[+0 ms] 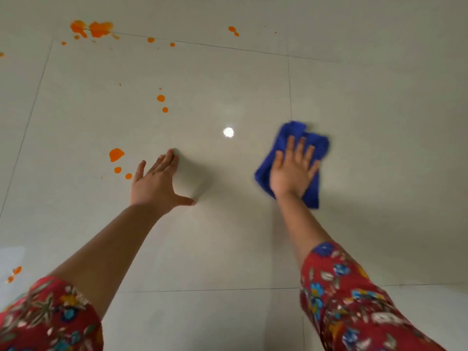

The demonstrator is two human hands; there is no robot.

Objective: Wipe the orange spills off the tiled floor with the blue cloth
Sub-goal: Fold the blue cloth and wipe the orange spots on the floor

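Cloth: blue cloth (291,129) bunched on tiled floor (228,84), right of centre, under right hand (291,173). Right fingers (300,148) spread flat, pressing it down. Left hand (154,183) palm-down at the floor, fingers straight and close together, thumb out wide; floor contact unclear. Nearest orange spill (116,154) just beside left hand, two small drops below it. More drops (160,98) mid-tile, big splatter (98,29) far left, a pair (231,29) far centre. All well apart from cloth. Red floral sleeves (354,300).
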